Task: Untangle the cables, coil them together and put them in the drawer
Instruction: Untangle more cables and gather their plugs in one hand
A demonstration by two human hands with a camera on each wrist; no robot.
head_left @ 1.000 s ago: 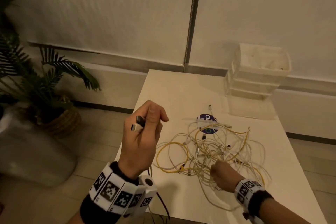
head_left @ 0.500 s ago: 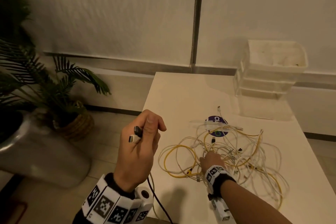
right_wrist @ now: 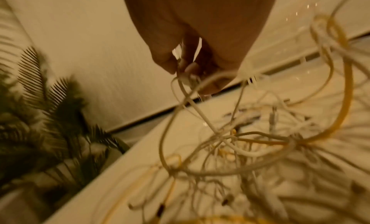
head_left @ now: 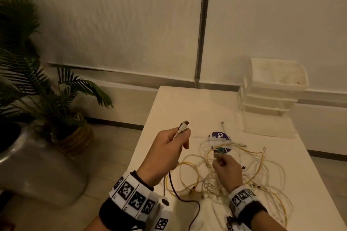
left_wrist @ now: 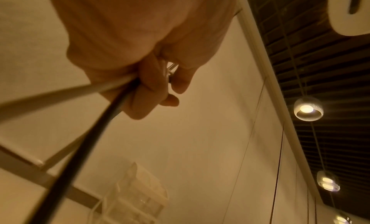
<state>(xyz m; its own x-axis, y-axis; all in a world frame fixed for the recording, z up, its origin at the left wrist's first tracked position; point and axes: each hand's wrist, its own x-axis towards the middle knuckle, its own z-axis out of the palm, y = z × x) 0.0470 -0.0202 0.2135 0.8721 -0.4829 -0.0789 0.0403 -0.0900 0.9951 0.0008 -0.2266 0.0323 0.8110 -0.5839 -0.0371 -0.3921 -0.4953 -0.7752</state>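
Observation:
A tangle of white and yellow cables lies on the white table. My left hand is raised over the table's left edge and grips two cable ends, a white one with its plug sticking up and a black cable trailing down. In the left wrist view the fingers are curled round both cables. My right hand is in the tangle and pinches a white cable end, lifting strands with it. A clear stacked drawer unit stands at the table's back right.
A round purple sticker lies on the table under the far cables. A potted palm in a woven basket stands on the floor left of the table, with a grey rounded object in front of it. A wall runs behind.
My right hand moved from the near side of the tangle to its middle and picked up a white cable end. The left hand turned, so the white plug now points up.

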